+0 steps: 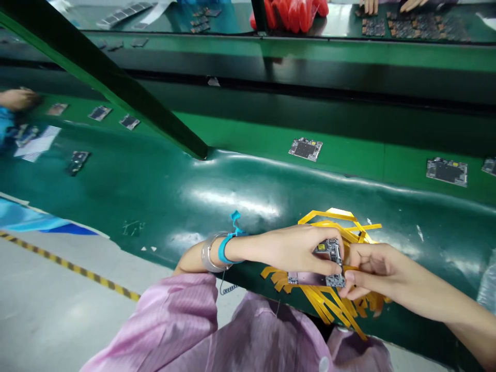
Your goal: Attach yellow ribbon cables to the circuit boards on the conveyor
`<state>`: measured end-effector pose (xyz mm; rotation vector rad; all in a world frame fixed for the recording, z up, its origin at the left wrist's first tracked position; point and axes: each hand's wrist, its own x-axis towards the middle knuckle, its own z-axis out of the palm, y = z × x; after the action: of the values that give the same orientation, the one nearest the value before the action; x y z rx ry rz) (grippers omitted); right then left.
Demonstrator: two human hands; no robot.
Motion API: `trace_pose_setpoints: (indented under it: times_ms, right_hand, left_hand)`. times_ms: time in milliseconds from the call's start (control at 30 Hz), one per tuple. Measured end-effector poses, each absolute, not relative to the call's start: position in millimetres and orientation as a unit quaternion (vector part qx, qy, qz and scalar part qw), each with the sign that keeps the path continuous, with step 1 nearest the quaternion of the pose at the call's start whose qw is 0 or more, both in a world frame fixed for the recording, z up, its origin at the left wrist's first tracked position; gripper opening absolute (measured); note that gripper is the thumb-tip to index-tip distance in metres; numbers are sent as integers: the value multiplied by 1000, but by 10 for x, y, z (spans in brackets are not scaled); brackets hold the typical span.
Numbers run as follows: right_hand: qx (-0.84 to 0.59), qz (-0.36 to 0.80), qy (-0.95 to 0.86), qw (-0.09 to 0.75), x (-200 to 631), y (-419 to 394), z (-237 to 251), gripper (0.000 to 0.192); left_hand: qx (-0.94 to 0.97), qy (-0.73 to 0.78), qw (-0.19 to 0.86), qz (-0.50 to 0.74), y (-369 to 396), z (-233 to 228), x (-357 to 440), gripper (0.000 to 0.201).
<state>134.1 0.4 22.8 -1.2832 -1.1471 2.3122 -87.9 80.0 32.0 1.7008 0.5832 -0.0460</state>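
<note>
My left hand [298, 248] is closed around a circuit board [312, 279], gripping it by its edges just above the bench. The board carries silver components and a small yellow patch. At the board's right edge, the fingers of my right hand [380, 271] are pinched together. A bit of yellow-orange strip shows between those fingertips and the board. Beneath both hands lies a loose pile of flat yellow strips [323, 305], partly hidden by them. A blue wrist strap and a clear band circle my left wrist.
Beyond the green bench mat [155, 181], a circuit board [306, 149] and another board [447, 171] lie on a green strip. A slanted green post [155, 119] stands left. Another person's hand [19, 98] is at far left. Red bags [298, 13] sit across the line.
</note>
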Motion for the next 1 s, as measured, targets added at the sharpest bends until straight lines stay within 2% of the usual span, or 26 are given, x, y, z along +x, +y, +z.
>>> trace_pose_setpoints:
  times_ms: [200, 400, 567, 700, 800, 900, 1000]
  right_hand:
    - [-443, 796, -388, 144, 1324, 59, 233, 28]
    - [-448, 782, -402, 163, 1356, 51, 160, 25]
    - [-521, 708, -425, 218, 1372, 124, 109, 47]
    - [-570, 615, -493, 230, 1430, 240, 28, 35]
    - [-606, 567, -481, 282, 1687, 464, -18, 35]
    - [-654, 468, -464, 372, 2101, 860, -31, 38]
    - [-727, 316, -456, 405, 2470, 1256, -93, 41]
  left_hand:
    - [719, 287, 633, 7, 809, 330, -836, 15]
    - [698, 279, 657, 58, 841, 159, -793, 32]
    - [720, 317, 616, 51, 858, 174, -784, 43]
    - [725, 361, 583, 58, 957, 128, -686, 42]
    - [757, 379, 510, 150, 1294, -46, -594, 40]
    - [816, 392, 352, 236, 1838, -283, -498, 38]
    - [868, 387, 251, 182, 2348, -499, -398, 62]
